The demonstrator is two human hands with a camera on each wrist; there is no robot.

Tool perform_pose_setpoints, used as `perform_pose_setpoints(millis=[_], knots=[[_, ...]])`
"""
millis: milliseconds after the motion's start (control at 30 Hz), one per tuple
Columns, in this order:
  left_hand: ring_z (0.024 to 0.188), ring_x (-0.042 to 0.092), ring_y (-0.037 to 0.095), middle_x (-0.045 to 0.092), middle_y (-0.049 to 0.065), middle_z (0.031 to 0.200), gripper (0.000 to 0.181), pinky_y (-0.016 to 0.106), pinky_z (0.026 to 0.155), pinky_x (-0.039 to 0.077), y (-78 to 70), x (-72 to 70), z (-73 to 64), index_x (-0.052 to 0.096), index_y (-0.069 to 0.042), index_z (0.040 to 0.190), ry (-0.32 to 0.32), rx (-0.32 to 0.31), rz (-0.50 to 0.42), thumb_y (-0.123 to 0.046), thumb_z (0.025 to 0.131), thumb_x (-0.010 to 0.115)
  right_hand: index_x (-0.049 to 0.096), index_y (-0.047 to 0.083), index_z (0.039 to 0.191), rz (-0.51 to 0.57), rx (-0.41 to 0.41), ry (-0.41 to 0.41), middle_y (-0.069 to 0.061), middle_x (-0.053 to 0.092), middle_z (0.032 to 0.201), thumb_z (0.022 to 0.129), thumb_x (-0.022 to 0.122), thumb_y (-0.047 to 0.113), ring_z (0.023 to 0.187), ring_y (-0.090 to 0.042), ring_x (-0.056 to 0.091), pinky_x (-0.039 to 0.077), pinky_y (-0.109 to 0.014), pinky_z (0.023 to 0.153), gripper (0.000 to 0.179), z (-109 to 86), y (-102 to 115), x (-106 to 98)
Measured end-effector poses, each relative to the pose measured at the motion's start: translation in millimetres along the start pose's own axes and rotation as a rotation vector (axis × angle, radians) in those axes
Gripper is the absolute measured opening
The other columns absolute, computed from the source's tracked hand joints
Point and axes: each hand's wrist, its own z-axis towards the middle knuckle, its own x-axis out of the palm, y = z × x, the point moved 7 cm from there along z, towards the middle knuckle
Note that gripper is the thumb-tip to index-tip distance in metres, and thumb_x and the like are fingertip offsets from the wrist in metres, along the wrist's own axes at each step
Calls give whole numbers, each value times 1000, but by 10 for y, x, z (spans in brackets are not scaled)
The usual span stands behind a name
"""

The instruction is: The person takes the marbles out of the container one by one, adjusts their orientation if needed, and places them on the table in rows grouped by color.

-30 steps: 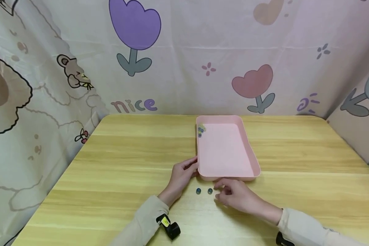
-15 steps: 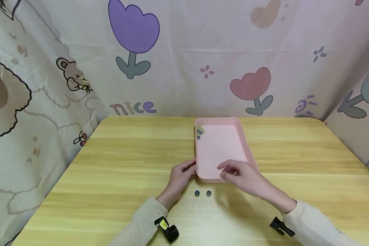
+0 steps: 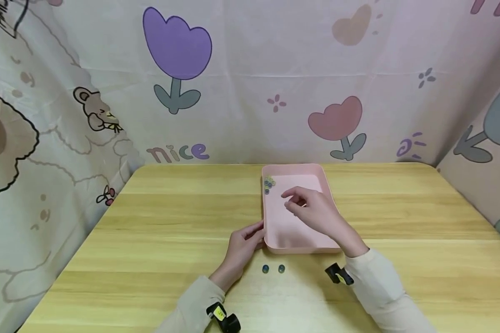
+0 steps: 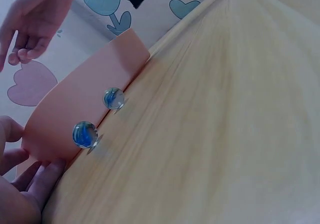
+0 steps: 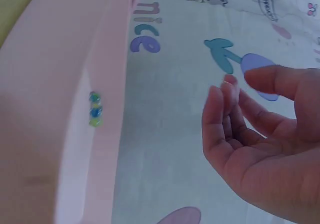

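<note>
Looks like a curtained-off table nook to me — fabric sheets hang behind and down both sides of a pale wood-look table. Very kiddie print too: a purple tulip, a pink heart-shaped flower, a little mouse and the word "nice". Feels homey, but the cloth fills the background — honestly can't tell whether it's a house or a studio.

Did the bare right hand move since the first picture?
Yes, the right hand moved forward, from the pink rectangular plastic tray's near edge to over its middle.
</note>
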Motion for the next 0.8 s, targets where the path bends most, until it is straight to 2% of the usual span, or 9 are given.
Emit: perform_pose_setpoints(millis=[267, 500, 633, 800], knots=[[105, 63, 27, 56, 21, 131, 38, 28, 85, 56, -7, -7, -3, 57, 4, 130, 7, 14, -3, -13, 96, 61, 66, -1, 108, 54, 45, 38, -1, 60, 78, 89, 65, 8, 73, -16, 57, 51, -29, 67, 21, 41, -231, 11], [104, 63, 27, 56, 22, 131, 39, 28, 85, 56, 3, -17, 3, 57, 5, 130, 3, 14, -7, -13, 96, 61, 66, -5, 106, 56, 78, -21, -5, 61, 76, 90, 63, 6, 70, -16, 55, 49, -27, 63, 19, 83, -353, -18], [105, 63, 27, 56, 22, 130, 38, 29, 85, 56, 15, -10, 11, 57, 6, 129, -1, 11, -6, -12, 95, 62, 64, -5, 110, 98, 167, -43, -13, 61, 80, 93, 58, 7, 72, -26, 61, 53, -30, 65, 22, 67, -459, -31], [105, 63, 26, 57, 21, 130, 36, 28, 84, 56, 18, 12, 7, 59, 4, 128, -4, 1, -5, -11, 95, 62, 62, -6, 114, 126, 203, -23, -19, 62, 87, 95, 56, 11, 80, -35, 63, 54, -34, 71, 26, 41, -508, -34]])
